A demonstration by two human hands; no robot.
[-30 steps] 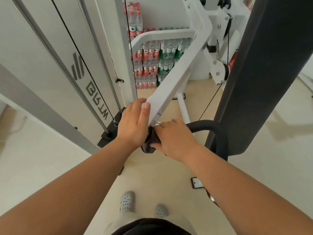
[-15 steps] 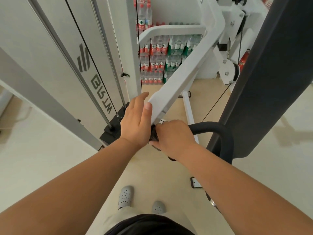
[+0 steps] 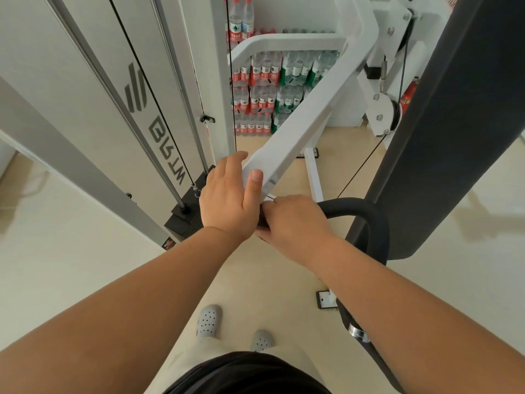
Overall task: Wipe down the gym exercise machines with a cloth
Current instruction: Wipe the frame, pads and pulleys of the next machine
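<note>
A white slanted arm (image 3: 301, 129) of the gym machine runs from upper right down to my hands. My left hand (image 3: 227, 197) grips its lower end, thumb on the top face. My right hand (image 3: 292, 220) is closed on a dark cloth (image 3: 262, 221) pressed against the arm's lower tip. Only a small dark sliver of the cloth shows between my hands. A black curved padded handle (image 3: 366, 214) bends away from under my right hand.
A grey weight-stack column (image 3: 93, 89) with cables and guide rods stands left. A dark upright pad (image 3: 443, 123) fills the right. Stacked water-bottle packs (image 3: 267, 95) sit behind. White base feet (image 3: 314, 177) and my grey clogs (image 3: 208, 321) are on the beige floor.
Both hands have stayed on the arm's lower end. The cloth, hanging out below my hands a second ago, is now almost wholly covered by them. The view has shifted slightly.
</note>
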